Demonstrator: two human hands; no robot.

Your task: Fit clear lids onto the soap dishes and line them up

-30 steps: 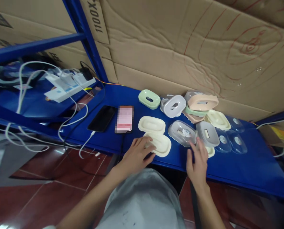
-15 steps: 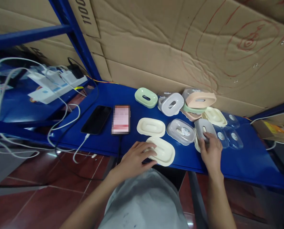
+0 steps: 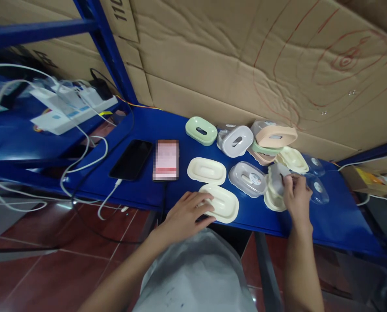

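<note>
My left hand (image 3: 186, 212) rests with curled fingers on the near left edge of a cream oval soap-dish tray (image 3: 222, 203) at the front edge of the blue shelf (image 3: 167, 190). My right hand (image 3: 296, 196) pinches a grey oval soap-dish piece (image 3: 277, 178), tilted up over a cream tray (image 3: 271, 199). A second cream tray (image 3: 206, 170) and a grey dish under a clear lid (image 3: 248, 177) lie between the hands.
Farther back lie a green dish (image 3: 201, 130), a grey dish (image 3: 236, 141), a stacked pink dish (image 3: 275, 136) and clear lids (image 3: 319, 190). Two phones (image 3: 165, 159) (image 3: 131, 159) sit left, with cables and a power strip (image 3: 73, 108). Cardboard (image 3: 245, 65) backs the shelf.
My right hand moved right from the shelf's front, took hold of the grey piece and tilted it up. My left hand pulled the cream tray slightly toward the shelf edge.
</note>
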